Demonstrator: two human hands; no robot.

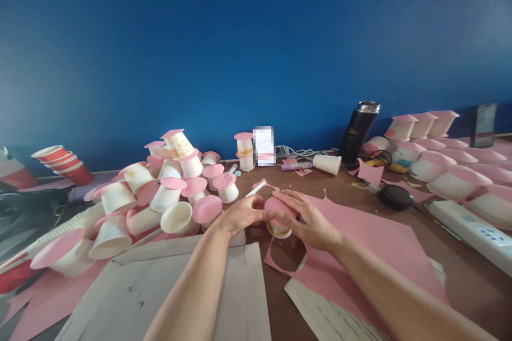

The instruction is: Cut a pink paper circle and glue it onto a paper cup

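In the head view, my left hand (248, 213) and right hand (311, 218) were closed around a round pink paper disc (279, 206) atop a white paper cup (279, 232) with orange print. The cup was just beyond the circular hole in a flat pink paper sheet (372, 245). White paper cups with pink discs (118, 198) lay heaped leftward.

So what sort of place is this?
Probably a craft workspace: a brown tabletop holds many white paper cups topped with pink paper discs, plus a large pink paper sheet with a circle cut out.
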